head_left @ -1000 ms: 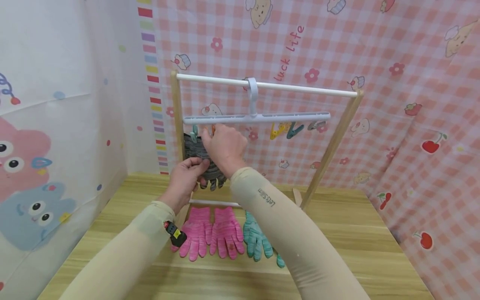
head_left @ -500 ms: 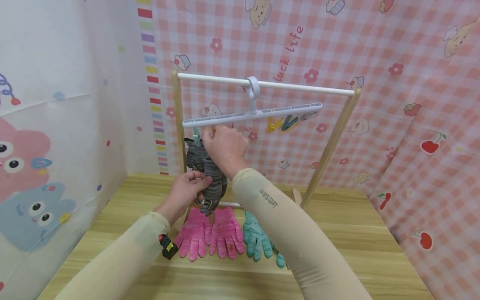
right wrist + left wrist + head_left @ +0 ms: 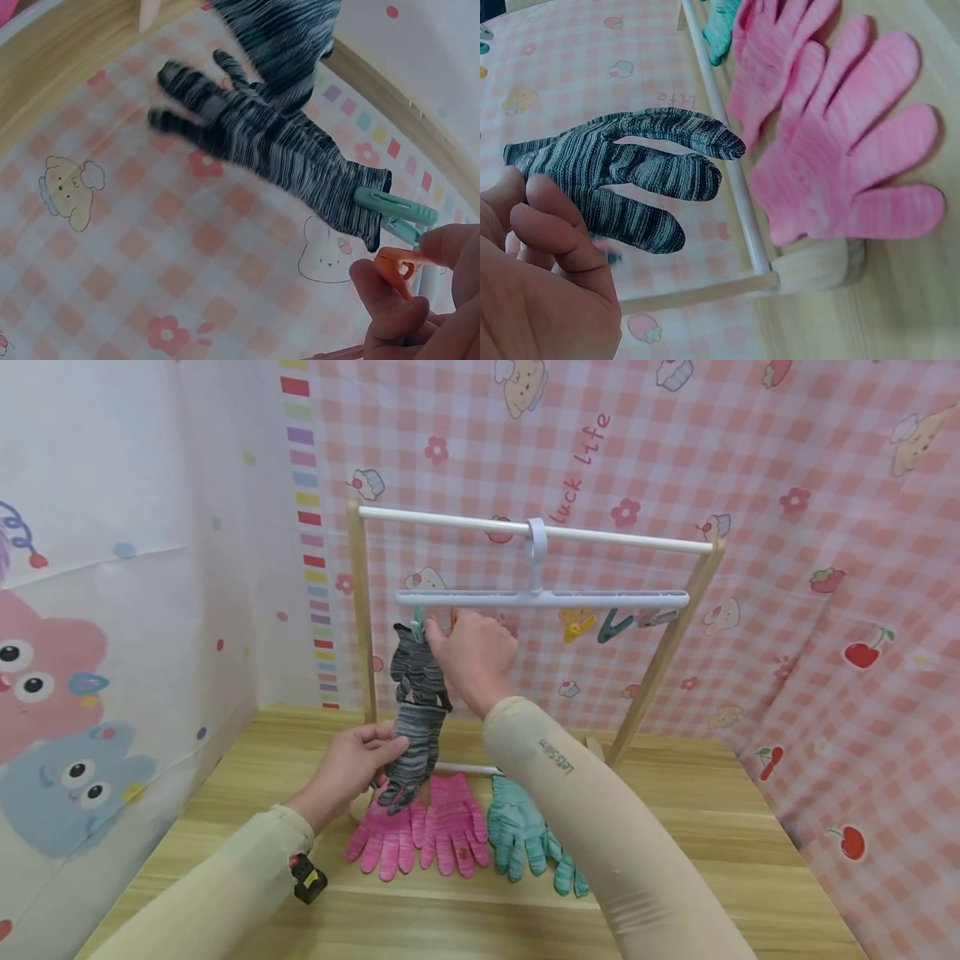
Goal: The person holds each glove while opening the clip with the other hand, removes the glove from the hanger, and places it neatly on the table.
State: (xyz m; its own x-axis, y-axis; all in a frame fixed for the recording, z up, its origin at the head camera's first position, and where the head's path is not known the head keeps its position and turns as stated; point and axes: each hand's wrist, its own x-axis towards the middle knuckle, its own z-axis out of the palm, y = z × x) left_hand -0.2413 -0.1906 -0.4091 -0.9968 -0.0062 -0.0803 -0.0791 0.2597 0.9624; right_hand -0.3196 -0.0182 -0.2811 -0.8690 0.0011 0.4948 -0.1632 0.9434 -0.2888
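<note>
My left hand [image 3: 352, 768] pinches a black-and-grey striped knit glove [image 3: 592, 165] at its cuff edge, fingers of the glove dangling downward. A second striped glove [image 3: 285, 154] hangs by its cuff from a mint-green clothespin [image 3: 394, 206] under the left end of the pale hanger [image 3: 480, 600]. In the head view the held glove overlaps the hanging one's lower part. My right hand [image 3: 480, 656] pinches an orange clothespin [image 3: 397, 270] beside the green one, just below the hanger bar. Most of the orange clothespin is hidden behind the hand in the head view.
The hanger hooks over the white rod [image 3: 615, 537] of a wooden-sided rack. Yellow [image 3: 577, 628], blue [image 3: 615, 625] and grey [image 3: 657, 618] clothespins hang at its right. Pink gloves [image 3: 456, 822] and teal gloves [image 3: 517, 827] lie on the wooden table [image 3: 675, 860].
My left hand has moved down and left with its glove, away from the hanging glove. The hanger tilted, then levelled and shifted right. My right hand stays at the orange clothespin, also shifting slightly right.
</note>
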